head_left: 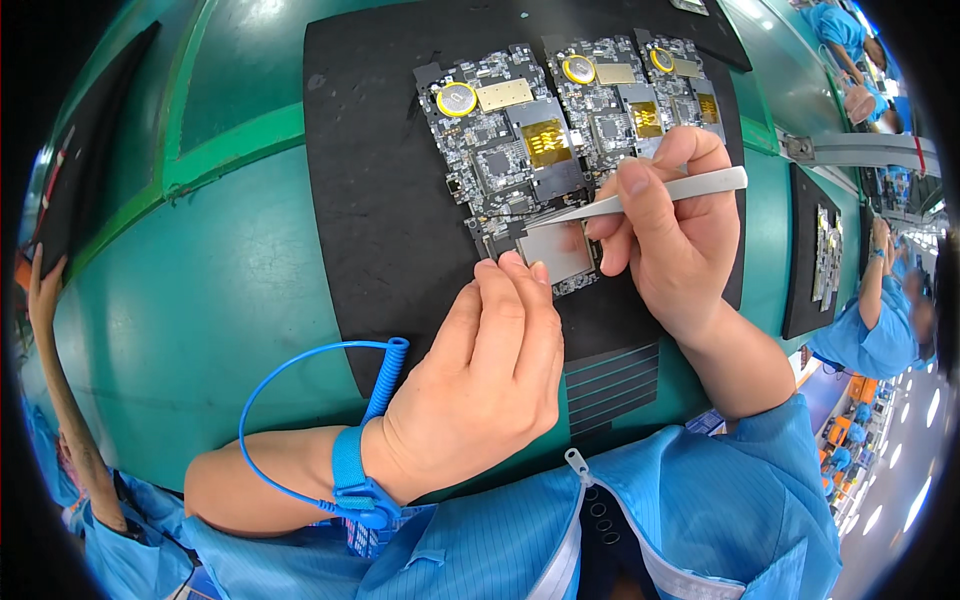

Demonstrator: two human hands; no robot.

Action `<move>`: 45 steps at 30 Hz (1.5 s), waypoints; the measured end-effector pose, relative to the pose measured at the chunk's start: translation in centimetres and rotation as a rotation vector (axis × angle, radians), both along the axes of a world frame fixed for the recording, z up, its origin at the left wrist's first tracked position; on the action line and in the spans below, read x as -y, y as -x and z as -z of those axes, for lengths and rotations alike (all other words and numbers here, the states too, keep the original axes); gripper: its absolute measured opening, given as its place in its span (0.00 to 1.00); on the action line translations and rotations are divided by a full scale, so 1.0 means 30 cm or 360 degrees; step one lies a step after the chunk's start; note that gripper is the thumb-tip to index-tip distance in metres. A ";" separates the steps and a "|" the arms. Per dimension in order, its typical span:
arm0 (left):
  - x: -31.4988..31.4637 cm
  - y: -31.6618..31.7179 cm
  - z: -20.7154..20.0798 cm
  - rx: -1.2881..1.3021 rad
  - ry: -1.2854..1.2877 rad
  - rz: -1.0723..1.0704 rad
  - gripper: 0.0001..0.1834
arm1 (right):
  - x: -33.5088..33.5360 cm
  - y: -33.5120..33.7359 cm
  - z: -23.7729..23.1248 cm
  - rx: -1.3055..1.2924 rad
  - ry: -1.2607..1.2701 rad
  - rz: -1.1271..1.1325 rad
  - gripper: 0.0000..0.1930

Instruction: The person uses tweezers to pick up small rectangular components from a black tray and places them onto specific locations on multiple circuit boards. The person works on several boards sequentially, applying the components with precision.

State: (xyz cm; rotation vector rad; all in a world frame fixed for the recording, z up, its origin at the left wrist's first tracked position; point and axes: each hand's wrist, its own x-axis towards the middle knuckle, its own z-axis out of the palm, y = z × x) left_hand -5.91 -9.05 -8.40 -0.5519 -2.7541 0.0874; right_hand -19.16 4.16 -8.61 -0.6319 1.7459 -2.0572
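My right hand [682, 240] grips white tweezers [695, 186], whose narrow tips point left and meet the lower part of a circuit board [492, 165]. There they lie close to a small black strip, just above a silver rectangular plate [555, 252]. The fingertips of my left hand [490, 365] are pressed together on the board's lower left edge, beside that plate. Whether anything small is pinched under them is hidden. The board carries a yellow-rimmed coin cell [457, 98] and a patch of amber tape [546, 143].
Two similar circuit boards [617, 75] lie to the right on the black mat [375, 200]. Thin black strips [612, 390] sit near the front. A blue coiled cord [387, 380] runs from my left wrist strap. At far left, a co-worker's hand [45, 285] touches another dark mat.
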 end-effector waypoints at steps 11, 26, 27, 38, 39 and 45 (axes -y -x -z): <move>-0.011 0.030 0.040 -0.0129 -0.0415 -0.0176 0.07 | 0.011 -0.004 -0.004 -0.0030 -0.0054 0.0058 0.10; -0.014 -0.005 0.001 0.0042 -0.0277 -0.0138 0.16 | -0.065 -0.005 0.026 -0.1053 0.0149 -0.0152 0.06; -0.016 -0.013 -0.002 0.0075 -0.0238 -0.0129 0.18 | -0.064 -0.009 0.019 -0.1025 0.0140 -0.0212 0.06; -0.010 -0.016 -0.009 0.0140 -0.0071 -0.0070 0.22 | -0.022 -0.020 0.027 -0.1115 -0.0017 -0.0191 0.04; -0.012 -0.015 -0.007 0.0132 -0.0062 -0.0070 0.22 | -0.025 -0.017 0.024 -0.1128 -0.0030 -0.0221 0.04; -0.013 -0.010 -0.008 0.0115 -0.0037 -0.0069 0.21 | -0.039 -0.007 0.015 -0.1086 -0.0007 -0.0301 0.05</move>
